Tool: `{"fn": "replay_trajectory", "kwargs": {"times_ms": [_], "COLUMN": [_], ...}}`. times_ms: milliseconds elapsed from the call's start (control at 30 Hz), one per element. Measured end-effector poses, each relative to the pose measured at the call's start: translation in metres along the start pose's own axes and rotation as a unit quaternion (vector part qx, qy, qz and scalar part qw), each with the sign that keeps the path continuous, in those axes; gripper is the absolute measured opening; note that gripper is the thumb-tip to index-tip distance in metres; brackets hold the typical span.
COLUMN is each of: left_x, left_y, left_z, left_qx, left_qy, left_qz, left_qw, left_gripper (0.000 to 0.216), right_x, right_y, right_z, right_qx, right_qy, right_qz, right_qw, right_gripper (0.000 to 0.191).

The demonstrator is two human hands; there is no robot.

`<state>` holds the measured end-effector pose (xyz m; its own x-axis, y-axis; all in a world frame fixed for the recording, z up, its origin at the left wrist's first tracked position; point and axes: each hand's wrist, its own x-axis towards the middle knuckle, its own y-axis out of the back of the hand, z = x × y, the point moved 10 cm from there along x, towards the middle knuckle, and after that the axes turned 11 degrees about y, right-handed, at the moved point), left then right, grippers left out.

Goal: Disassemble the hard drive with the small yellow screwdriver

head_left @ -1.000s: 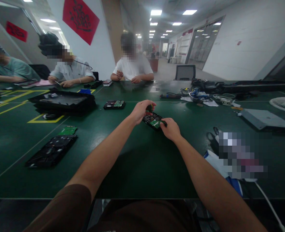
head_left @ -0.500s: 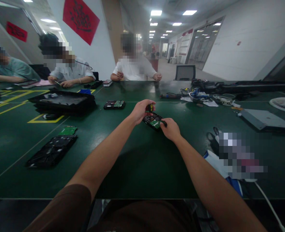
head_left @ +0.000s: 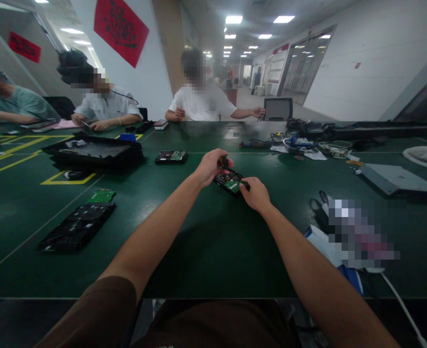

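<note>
In front of me on the table a hard drive (head_left: 232,185) lies at a slant, its black casing and green circuit board facing up. My left hand (head_left: 210,168) is closed around a small screwdriver (head_left: 224,162) with a black and yellow handle, held over the drive's far left end; its tip is hidden. At the drive's right end my right hand (head_left: 256,193) grips the edge between thumb and fingers. Another hard drive (head_left: 170,157) rests flat beyond my left hand.
Left stand stacked black trays (head_left: 93,153), a green circuit board (head_left: 102,195) and a black bracket (head_left: 78,227). On the right lie a grey metal box (head_left: 402,179), tangled cables (head_left: 296,142) and a blurred-out item with a white cord. Several people sit across the green table (head_left: 213,261).
The screwdriver handle has turned slightly in my left hand; both hands keep their places. Across the table, a person's arm has stretched out toward the chair at the right.
</note>
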<state>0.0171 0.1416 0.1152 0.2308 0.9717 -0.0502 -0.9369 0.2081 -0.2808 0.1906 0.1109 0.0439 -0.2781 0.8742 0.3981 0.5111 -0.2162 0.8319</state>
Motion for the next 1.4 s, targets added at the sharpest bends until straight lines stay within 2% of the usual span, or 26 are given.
{"fn": "replay_trajectory", "kwargs": {"times_ms": [100, 267, 467, 567, 700, 800, 900, 1033, 1200, 1267, 1400], "left_x": [0.000, -0.003, -0.001, -0.001, -0.005, -0.006, -0.003, -0.001, -0.003, -0.003, -0.003], "left_y": [0.001, 0.001, -0.004, 0.000, 0.007, 0.002, -0.002, 0.004, 0.012, 0.009, -0.003], "left_z": [-0.001, 0.007, -0.003, -0.001, 0.011, 0.012, 0.005, 0.001, 0.008, 0.009, 0.002], "left_qx": [-0.013, 0.035, -0.011, -0.015, 0.039, 0.059, 0.029, -0.011, 0.013, 0.026, 0.014], "left_qy": [0.001, -0.032, 0.003, -0.007, -0.051, -0.050, -0.022, -0.009, -0.039, -0.040, -0.010], "left_qz": [0.001, 0.014, -0.014, 0.007, 0.054, 0.033, 0.012, 0.034, 0.063, 0.055, -0.005], "left_qw": [1.000, 0.999, 1.000, 1.000, 0.996, 0.996, 0.999, 0.999, 0.997, 0.997, 1.000], "left_gripper": [0.020, 0.020, 0.020, 0.019, 0.015, 0.019, 0.021, 0.021, 0.017, 0.016, 0.020], "right_x": [0.000, 0.000, 0.000, 0.000, -0.001, -0.001, -0.001, -0.001, -0.001, -0.001, -0.002], "right_y": [-0.001, -0.001, -0.001, -0.001, 0.000, 0.001, 0.001, 0.001, 0.002, 0.003, 0.004], "right_z": [0.001, 0.000, 0.001, 0.000, -0.001, -0.002, -0.001, -0.001, 0.000, 0.001, 0.004], "right_qx": [0.002, 0.005, 0.005, 0.004, 0.001, 0.004, 0.010, 0.008, -0.001, -0.006, -0.010], "right_qy": [-0.001, 0.007, 0.000, 0.001, -0.011, -0.012, -0.015, -0.013, -0.024, -0.034, -0.047], "right_qz": [0.002, 0.009, 0.002, 0.001, -0.010, -0.010, -0.008, -0.003, -0.006, -0.004, 0.005], "right_qw": [1.000, 1.000, 1.000, 1.000, 1.000, 1.000, 1.000, 1.000, 1.000, 0.999, 0.999], "right_gripper": [0.035, 0.034, 0.034, 0.035, 0.036, 0.036, 0.036, 0.036, 0.040, 0.043, 0.046]}}
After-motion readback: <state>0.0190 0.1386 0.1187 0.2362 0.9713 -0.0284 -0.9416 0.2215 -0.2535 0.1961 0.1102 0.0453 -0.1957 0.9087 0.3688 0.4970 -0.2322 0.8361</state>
